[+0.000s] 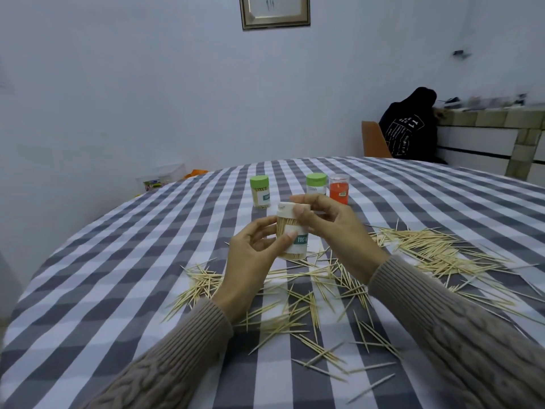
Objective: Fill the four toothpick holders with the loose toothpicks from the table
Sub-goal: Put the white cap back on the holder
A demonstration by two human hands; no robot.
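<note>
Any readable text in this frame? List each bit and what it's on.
"TOOTH", cut off by the thumb: label of the white-lidded holder that both hands hold.
"TOOT", cut off at the edge: label of the left green-lidded holder.
Orange holder sticker: too small to read.
Dark top print of the seated person: blurred.

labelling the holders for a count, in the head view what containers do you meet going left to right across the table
Green-lidded clear holder full of toothpicks → white-lidded labelled holder gripped by both hands → second green-lidded clear holder → orange clear-capped holder.
</note>
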